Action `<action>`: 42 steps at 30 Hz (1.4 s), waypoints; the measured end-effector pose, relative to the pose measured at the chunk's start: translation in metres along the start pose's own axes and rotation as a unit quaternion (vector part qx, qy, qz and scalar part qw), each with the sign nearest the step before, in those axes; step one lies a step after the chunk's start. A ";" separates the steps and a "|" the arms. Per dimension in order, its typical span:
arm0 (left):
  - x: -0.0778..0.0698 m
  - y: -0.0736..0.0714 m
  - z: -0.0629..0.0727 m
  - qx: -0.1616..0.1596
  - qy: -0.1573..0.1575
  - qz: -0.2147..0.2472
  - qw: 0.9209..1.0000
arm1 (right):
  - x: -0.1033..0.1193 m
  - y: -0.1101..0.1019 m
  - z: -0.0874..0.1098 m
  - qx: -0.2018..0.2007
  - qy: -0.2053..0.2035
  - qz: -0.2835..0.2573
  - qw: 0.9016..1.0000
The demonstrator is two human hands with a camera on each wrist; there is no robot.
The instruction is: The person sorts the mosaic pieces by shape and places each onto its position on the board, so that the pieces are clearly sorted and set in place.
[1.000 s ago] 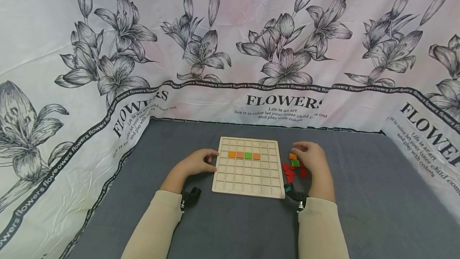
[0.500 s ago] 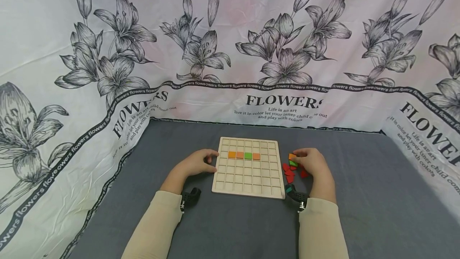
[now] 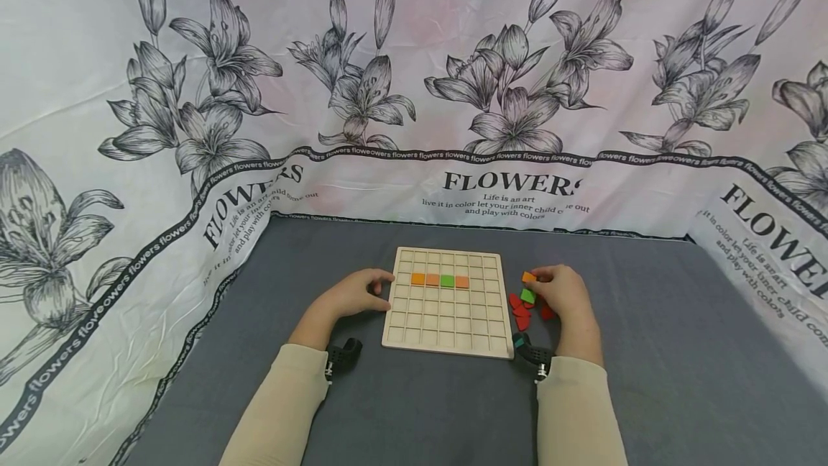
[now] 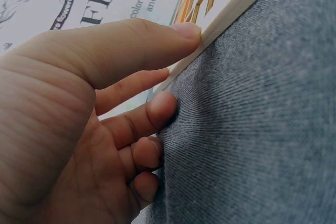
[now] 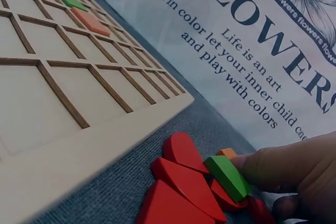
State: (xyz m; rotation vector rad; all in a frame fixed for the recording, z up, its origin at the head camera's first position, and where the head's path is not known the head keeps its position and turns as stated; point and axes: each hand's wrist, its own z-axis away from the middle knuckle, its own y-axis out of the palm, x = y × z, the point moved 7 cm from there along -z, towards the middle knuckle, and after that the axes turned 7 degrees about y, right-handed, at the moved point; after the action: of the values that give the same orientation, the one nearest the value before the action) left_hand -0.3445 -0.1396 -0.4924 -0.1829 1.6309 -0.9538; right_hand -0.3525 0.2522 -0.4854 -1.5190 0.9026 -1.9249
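Observation:
A wooden grid board [image 3: 446, 347] lies on the grey cloth. Across one of its upper rows sit orange and green square tiles [image 3: 447, 280]. My left hand [image 3: 352, 300] rests at the board's left edge. In the left wrist view its thumb [image 4: 186, 31] and index finger touch that edge, the other fingers loosely bent. My right hand [image 3: 561, 290] is over a small pile right of the board, pinching an orange tile [image 3: 528, 277] between thumb and fingertips. Just below it is a green tile [image 3: 527, 296], against the thumb in the right wrist view, on top of red pieces [image 5: 191, 182].
The red pieces lie close to the board's right edge, partly under the right hand. A white flower-printed cloth [image 3: 511, 193] with black lettering hangs behind and beside the grey surface [image 3: 446, 408]. Each wrist wears a black device [image 3: 343, 356].
My right fingers have closed on the orange tile, and it has shifted slightly up and away from the green one. The left hand and board stay in place.

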 end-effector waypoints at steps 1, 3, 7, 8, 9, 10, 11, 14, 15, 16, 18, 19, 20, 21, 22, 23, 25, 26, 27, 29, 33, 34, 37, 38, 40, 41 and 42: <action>0.000 0.000 0.000 0.000 0.000 0.000 1.000 | 0.001 -0.001 0.000 -0.003 0.001 -0.002 1.000; 0.000 0.000 0.000 0.001 0.000 0.000 1.000 | 0.003 -0.002 0.001 -0.007 0.002 -0.007 1.000; -0.001 0.000 -0.001 0.002 0.003 0.000 1.000 | 0.003 0.000 0.002 0.020 0.015 -0.014 1.000; -0.001 0.000 -0.001 0.002 0.003 0.000 1.000 | 0.003 0.001 0.002 0.028 0.015 -0.013 0.999; -0.001 0.000 -0.001 0.002 0.003 0.000 1.000 | 0.003 0.002 0.003 0.035 0.016 -0.012 0.999; -0.001 0.000 -0.001 0.002 0.003 0.000 1.000 | 0.003 0.003 0.003 0.039 0.017 -0.012 0.999; -0.001 0.000 -0.001 0.002 0.003 0.001 1.000 | 0.004 0.003 0.003 0.039 0.014 -0.010 0.999; -0.001 0.000 -0.001 0.001 0.001 0.000 1.000 | 0.006 0.002 0.003 0.023 0.005 -0.017 1.000; -0.001 0.001 -0.001 0.001 0.001 0.000 1.000 | 0.006 0.001 0.003 0.016 -0.001 -0.020 1.000; -0.001 0.001 0.000 0.002 0.001 -0.001 1.000 | 0.007 -0.001 0.003 0.007 -0.006 -0.026 1.000; -0.002 0.001 0.000 0.003 0.001 -0.001 1.000 | 0.010 -0.004 0.003 -0.009 -0.017 -0.039 0.999; -0.002 0.001 0.000 0.002 0.001 -0.001 1.000 | 0.012 -0.006 0.004 -0.015 -0.023 -0.043 0.999; -0.002 0.000 0.000 0.002 0.001 0.000 1.000 | 0.014 -0.007 0.004 -0.020 -0.029 -0.047 0.998; -0.002 0.000 0.001 0.002 0.000 0.000 1.000 | 0.016 -0.009 0.005 -0.022 -0.035 -0.051 0.998; -0.002 0.000 0.001 0.002 0.000 0.000 1.000 | 0.018 -0.010 0.005 -0.022 -0.039 -0.056 0.997; -0.002 0.000 0.001 0.002 -0.001 0.000 1.000 | 0.020 -0.010 0.006 -0.020 -0.042 -0.058 0.997; -0.002 0.000 0.001 0.001 -0.003 0.000 1.000 | 0.025 -0.011 0.007 -0.015 -0.051 -0.058 0.997; -0.002 0.000 0.001 0.001 -0.004 -0.001 1.000 | 0.028 -0.010 0.007 -0.013 -0.056 -0.057 0.997; -0.002 0.000 0.001 0.001 -0.004 -0.002 1.000 | 0.031 -0.010 0.007 -0.010 -0.061 -0.057 0.996; -0.003 -0.001 0.001 0.001 -0.001 -0.002 1.000 | 0.037 -0.007 0.007 -0.005 -0.071 -0.056 0.996; -0.003 -0.001 0.001 0.001 0.004 0.001 1.000 | 0.052 0.001 0.009 0.000 -0.092 -0.051 0.994; -0.003 -0.001 0.001 0.001 0.003 0.001 1.000 | 0.056 0.004 0.010 0.001 -0.097 -0.050 0.994; -0.002 -0.001 0.001 0.001 -0.001 -0.002 1.000 | 0.065 0.010 0.011 0.006 -0.114 -0.041 0.993; -0.002 -0.001 0.001 0.000 -0.001 -0.003 1.000 | 0.067 0.013 0.011 0.010 -0.119 -0.038 0.992; -0.001 0.000 0.001 0.000 -0.003 -0.004 1.000 | 0.071 0.017 0.011 0.019 -0.128 -0.034 0.991; -0.001 0.000 0.001 0.000 -0.003 -0.005 1.000 | 0.073 0.020 0.011 0.023 -0.131 -0.033 0.991; -0.001 0.000 0.001 0.000 -0.003 -0.005 1.000 | 0.074 0.022 0.011 0.027 -0.135 -0.032 0.990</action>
State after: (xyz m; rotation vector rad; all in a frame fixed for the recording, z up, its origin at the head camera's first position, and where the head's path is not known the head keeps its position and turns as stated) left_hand -0.3437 -0.1392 -0.4912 -0.1938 1.6267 -0.9599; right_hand -0.3590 0.1808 -0.4544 -1.7421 0.6866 -1.7175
